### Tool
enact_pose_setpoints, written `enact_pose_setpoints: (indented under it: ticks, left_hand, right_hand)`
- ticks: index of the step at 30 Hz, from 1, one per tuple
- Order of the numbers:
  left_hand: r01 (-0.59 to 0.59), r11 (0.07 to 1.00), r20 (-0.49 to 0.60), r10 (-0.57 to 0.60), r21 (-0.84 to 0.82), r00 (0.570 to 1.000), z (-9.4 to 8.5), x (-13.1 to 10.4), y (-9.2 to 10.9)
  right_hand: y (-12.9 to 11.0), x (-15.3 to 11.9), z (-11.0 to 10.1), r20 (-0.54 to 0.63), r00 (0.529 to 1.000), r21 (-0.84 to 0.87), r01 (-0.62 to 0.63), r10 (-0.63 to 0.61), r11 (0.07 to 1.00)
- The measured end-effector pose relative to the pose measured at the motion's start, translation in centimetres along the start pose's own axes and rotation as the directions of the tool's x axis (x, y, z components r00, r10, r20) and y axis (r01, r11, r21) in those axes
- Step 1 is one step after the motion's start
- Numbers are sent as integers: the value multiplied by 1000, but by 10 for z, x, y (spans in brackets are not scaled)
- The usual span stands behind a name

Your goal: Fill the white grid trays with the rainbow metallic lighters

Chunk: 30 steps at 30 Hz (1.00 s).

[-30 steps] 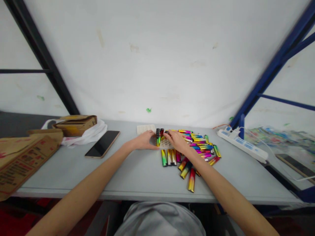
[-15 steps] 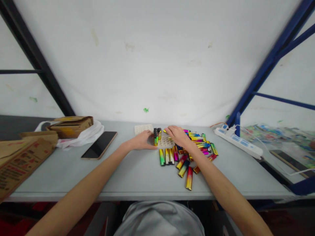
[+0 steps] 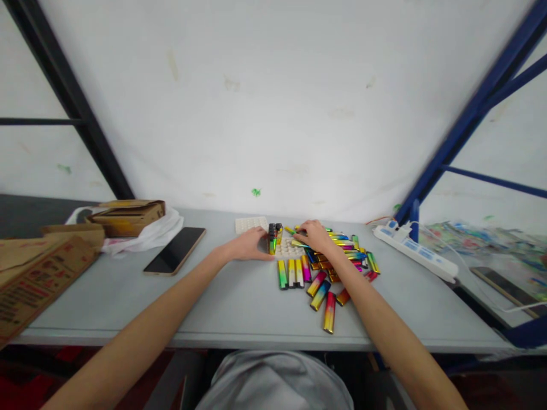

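Shiny rainbow-metallic lighters (image 3: 329, 312) — black-tipped, some upright — left fingers (image 3: 261, 234) curved around them, right fingers (image 3: 303, 226) unclear

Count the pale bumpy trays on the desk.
2: the back tray, behind the left hand, and the front tray, between that hand and the right hand. The shiny pile could hide more.

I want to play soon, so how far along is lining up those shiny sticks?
Looks early. Done: a few shiny, black-topped tubes stand upright at the left of the knobbly off-white tray, beside the left hand. In hand: the right hand is at the pile; its grip is unclear. Left: many loose metallic, multicoloured tubes lie flat.
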State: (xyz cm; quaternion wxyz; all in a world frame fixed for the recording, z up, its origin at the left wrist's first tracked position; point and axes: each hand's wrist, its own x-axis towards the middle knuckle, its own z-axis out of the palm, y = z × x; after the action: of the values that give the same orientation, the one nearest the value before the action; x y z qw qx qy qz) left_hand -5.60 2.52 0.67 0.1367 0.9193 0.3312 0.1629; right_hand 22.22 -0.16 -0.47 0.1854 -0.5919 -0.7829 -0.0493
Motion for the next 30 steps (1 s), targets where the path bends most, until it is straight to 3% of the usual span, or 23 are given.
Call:
enact_pose_setpoints:
  ticks: [10,17,30]
  left_hand:
    - [-1,1000,-5,1,9,1000,0,-1,-1]
    - [3,1000,7,-3,11,1000,0,0,-1]
    - [-20,1000,17,20,8,1000,1,0,-3]
  right_hand:
    - [-1,0,3,26,998,-60,-50,52,997]
    - [4,0,6,76,997,-106,-10,18,994]
    - [-1,-3,5,20,1000,-46,1,0,999]
